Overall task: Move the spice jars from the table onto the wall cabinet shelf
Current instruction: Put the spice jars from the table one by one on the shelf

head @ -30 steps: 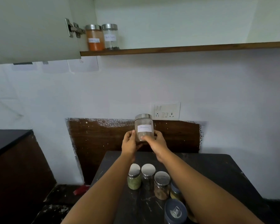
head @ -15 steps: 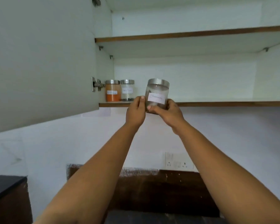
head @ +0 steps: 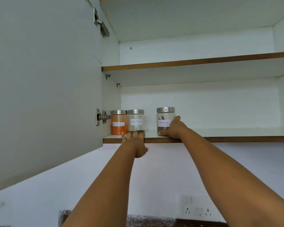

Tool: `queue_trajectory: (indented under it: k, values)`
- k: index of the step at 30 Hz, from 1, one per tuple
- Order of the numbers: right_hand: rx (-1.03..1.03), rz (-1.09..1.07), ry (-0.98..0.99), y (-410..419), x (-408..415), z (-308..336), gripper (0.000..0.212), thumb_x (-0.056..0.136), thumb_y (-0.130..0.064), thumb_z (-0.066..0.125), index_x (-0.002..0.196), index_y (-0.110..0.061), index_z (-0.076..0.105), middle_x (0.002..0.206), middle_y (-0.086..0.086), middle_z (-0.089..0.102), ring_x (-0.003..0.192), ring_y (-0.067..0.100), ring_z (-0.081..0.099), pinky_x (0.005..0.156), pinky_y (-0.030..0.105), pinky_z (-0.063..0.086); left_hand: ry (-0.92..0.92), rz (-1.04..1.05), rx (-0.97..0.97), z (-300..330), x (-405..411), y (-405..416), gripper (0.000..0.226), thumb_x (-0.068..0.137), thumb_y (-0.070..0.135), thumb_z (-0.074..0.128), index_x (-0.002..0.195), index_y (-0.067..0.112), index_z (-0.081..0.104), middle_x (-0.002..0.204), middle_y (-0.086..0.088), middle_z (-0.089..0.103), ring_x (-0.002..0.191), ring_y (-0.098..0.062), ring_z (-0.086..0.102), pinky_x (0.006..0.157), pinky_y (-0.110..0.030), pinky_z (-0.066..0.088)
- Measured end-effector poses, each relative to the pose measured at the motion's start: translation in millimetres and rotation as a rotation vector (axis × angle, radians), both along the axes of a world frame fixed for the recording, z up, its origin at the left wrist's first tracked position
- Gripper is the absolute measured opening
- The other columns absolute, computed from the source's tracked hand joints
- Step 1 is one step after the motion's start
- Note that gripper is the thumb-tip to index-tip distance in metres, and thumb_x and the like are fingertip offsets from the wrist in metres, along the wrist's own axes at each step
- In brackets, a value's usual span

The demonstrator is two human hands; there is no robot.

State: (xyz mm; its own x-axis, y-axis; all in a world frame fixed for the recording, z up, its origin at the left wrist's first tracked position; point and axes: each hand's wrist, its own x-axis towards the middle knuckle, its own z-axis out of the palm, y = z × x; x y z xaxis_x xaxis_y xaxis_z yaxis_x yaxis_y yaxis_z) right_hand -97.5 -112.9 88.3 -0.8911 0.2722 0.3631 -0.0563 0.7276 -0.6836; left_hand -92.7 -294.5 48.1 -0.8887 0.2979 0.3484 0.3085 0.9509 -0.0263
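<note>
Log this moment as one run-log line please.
phase: placing | right hand: grips cinnamon jar on lower shelf | left hand: on shelf edge

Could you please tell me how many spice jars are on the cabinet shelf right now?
3: the orange-powder jar far left, the black pepper jar touching it, and the cinnamon jar apart, held by the right hand.

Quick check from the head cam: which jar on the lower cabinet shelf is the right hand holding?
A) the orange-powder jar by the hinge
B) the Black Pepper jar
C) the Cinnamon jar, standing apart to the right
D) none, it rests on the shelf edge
C: the right hand wraps the Cinnamon jar, which stands on the lower shelf apart from the other two.
</note>
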Motion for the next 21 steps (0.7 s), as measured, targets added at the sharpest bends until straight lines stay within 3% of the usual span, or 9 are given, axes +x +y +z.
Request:
queue_trajectory:
  k: [4, 16, 21]
  values:
    - [0.010, -0.037, -0.135, -6, -29, 12, 0.107, 0.076, -0.036, 0.081, 0.147, -0.004, 0.007, 0.141, 0.015, 0.042, 0.128, 0.030, 0.045, 0.102, 0.037, 0.038, 0.023, -0.002, 0.025, -7, -8, -1, 0.073, 0.091, 0.018, 0.052, 0.152, 0.021, 0.013, 0.158, -0.008, 0.013, 0.147, -0.034, 0.005, 0.120, -0.054, -0.001]
    - [0.131, -0.008, -0.156, -13, -75, -3, 0.105, 0.069, -0.062, 0.075, 0.146, -0.012, 0.024, 0.146, 0.011, 0.041, 0.133, 0.032, 0.042, 0.112, 0.049, 0.031, 0.071, 0.029, -0.005, -13, -19, 0, 0.075, 0.090, 0.020, 0.052, 0.151, 0.024, 0.009, 0.157, -0.011, 0.007, 0.146, -0.035, 0.004, 0.119, -0.053, -0.005]
    - [0.156, 0.005, -0.173, -14, -79, -3, 0.101, 0.073, -0.062, 0.072, 0.148, -0.013, 0.025, 0.148, 0.012, 0.040, 0.133, 0.033, 0.042, 0.113, 0.049, 0.030, 0.056, 0.023, -0.002, -11, -15, 0, 0.075, 0.091, 0.024, 0.055, 0.151, 0.026, 0.010, 0.158, -0.012, 0.006, 0.146, -0.036, 0.003, 0.119, -0.054, -0.006]
